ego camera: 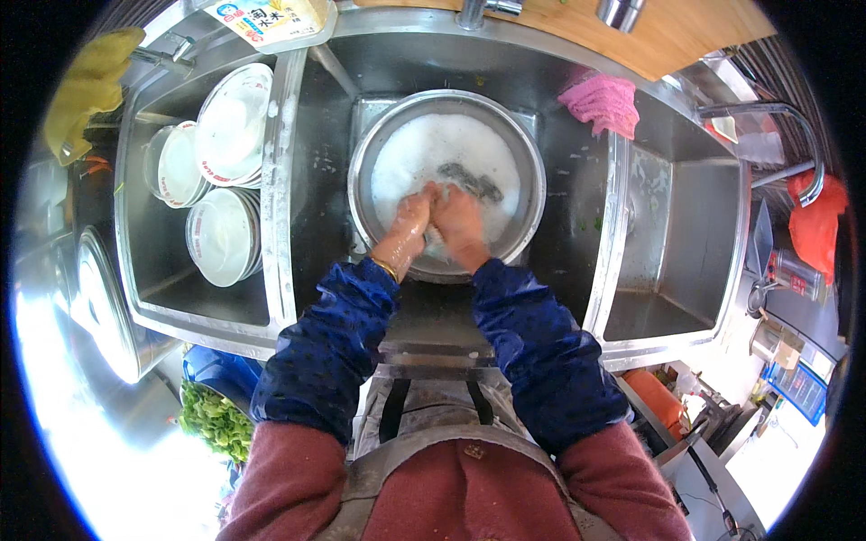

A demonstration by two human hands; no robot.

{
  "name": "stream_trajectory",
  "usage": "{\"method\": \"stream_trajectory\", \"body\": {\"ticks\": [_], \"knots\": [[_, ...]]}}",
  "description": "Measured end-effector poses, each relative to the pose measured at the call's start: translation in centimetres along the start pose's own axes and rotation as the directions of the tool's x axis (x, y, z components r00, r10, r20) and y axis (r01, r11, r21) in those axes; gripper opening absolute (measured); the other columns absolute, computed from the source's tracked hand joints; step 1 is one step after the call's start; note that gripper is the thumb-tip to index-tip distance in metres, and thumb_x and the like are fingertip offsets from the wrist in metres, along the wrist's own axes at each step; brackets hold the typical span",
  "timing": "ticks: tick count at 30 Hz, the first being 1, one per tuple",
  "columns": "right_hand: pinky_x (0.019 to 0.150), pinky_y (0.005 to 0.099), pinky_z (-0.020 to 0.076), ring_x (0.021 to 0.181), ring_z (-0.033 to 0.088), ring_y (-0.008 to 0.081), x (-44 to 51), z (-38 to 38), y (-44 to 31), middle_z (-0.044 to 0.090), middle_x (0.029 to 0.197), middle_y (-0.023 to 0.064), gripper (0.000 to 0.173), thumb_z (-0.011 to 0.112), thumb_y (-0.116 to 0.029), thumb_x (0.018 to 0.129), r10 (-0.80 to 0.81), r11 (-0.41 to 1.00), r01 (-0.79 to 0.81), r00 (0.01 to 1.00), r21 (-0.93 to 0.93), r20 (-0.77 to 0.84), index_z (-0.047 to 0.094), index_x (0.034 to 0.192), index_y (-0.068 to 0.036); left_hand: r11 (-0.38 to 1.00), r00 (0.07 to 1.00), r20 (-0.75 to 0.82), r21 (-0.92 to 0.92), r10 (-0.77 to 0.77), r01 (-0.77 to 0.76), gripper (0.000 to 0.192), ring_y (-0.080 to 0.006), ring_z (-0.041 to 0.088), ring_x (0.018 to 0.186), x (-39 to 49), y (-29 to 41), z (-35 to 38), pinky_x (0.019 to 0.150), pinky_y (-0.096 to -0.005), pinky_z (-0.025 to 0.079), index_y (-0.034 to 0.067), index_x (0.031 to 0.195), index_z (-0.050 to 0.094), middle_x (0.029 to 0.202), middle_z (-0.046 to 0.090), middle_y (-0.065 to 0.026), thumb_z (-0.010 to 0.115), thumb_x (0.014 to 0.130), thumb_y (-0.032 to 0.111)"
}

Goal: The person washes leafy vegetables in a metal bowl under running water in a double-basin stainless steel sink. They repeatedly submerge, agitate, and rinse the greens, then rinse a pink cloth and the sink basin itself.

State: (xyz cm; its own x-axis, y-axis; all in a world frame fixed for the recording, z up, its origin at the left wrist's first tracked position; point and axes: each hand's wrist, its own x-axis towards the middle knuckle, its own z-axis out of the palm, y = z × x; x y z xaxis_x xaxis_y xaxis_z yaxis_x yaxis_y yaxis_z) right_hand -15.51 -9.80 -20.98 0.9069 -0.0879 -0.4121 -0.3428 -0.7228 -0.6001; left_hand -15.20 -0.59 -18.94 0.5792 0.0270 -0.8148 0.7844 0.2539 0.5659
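A round steel basin (533, 203) of foamy water (433, 138) stands in the middle sink. My left hand (411, 211) and my right hand (457, 215) are together over the front half of the basin, their fingers closed in and touching or nearly so. A pale, whitish thing (434, 237), perhaps a cloth, shows below and between them; what it is cannot be told. My right hand is blurred. Just beyond the hands lies a dark grey mass (470, 181) in the foam, whose kind cannot be told.
Stacked white bowls (233, 128) stand in the left sink (203, 304). A pink cloth (602, 105) hangs by the divider of the right sink (683, 230). A plastic container (284, 24) and a wooden board (683, 34) lie along the back. A curved faucet (805, 128) is at right.
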Motion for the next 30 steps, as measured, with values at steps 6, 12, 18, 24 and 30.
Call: {"method": "stream_trajectory", "body": {"ticks": [6,12,18,24,30], "knots": [[0.077,0.0391,0.0439,0.086,0.057,0.0352,7.7,-5.0,4.1,0.06,0.093,0.0211,0.039,0.045,-0.035,0.088,0.015,0.959,0.038,0.983,0.281,-0.184,0.061,0.093,0.0,0.96,0.94,0.2,-0.094,0.277,-0.263,0.042,-0.0166,0.051,0.096,1.0,3.0,-0.3,0.076,-0.0331,0.043,0.003,0.109,0.055,0.098,0.059,-0.0061,0.06,0.081,0.034],[0.09,0.0372,0.0373,0.104,0.048,0.0279,8.8,-8.7,5.8,0.053,0.11,0.0146,0.03,0.056,-0.023,0.084,-0.485,0.866,0.493,0.796,-0.077,-0.362,0.056,0.108,-0.004,0.397,0.573,0.389,0.446,0.721,-0.802,0.048,-0.0244,0.044,0.111,7.4,5.8,-4.2,0.088,-0.0328,0.041,0.01,0.123,0.047,0.121,0.046,-0.0135,0.06,0.077,0.012],[0.095,0.0408,0.0354,0.117,0.037,0.0335,8.3,-5.0,8.9,0.037,0.129,0.0138,0.045,0.056,-0.01,0.076,-0.4,0.732,0.387,0.91,-0.56,0.107,0.047,0.12,-0.01,0.251,0.632,0.333,0.714,0.699,-0.653,0.049,-0.037,0.036,0.118,8.9,1.3,-4.4,0.096,-0.0414,0.034,0.017,0.12,0.052,0.13,0.037,-0.0202,0.062,0.072,0.016],[0.095,0.0424,0.0338,0.12,0.035,0.031,9.5,-1.5,9.1,0.04,0.128,0.0128,0.046,0.056,-0.02,0.078,-0.425,0.706,0.458,0.884,-0.54,0.194,0.044,0.122,-0.01,0.403,0.641,0.304,0.572,0.704,-0.714,0.036,-0.0364,0.048,0.106,8.7,-1.6,-4.5,0.092,-0.0384,0.038,0.005,0.107,0.057,0.112,0.052,-0.023,0.06,0.072,0.013],[0.089,0.0409,0.0377,0.11,0.045,0.0331,6.7,2.7,10.3,0.051,0.115,0.0173,0.05,0.052,-0.04,0.08,-0.065,0.949,0.144,0.961,-0.282,0.27,0.048,0.115,-0.005,0.535,0.795,0.261,0.621,0.547,-0.572,0.034,-0.0327,0.049,0.107,8.1,-3.0,-4.5,0.091,-0.0357,0.039,0.004,0.106,0.058,0.111,0.055,-0.019,0.058,0.075,0.017]]}}
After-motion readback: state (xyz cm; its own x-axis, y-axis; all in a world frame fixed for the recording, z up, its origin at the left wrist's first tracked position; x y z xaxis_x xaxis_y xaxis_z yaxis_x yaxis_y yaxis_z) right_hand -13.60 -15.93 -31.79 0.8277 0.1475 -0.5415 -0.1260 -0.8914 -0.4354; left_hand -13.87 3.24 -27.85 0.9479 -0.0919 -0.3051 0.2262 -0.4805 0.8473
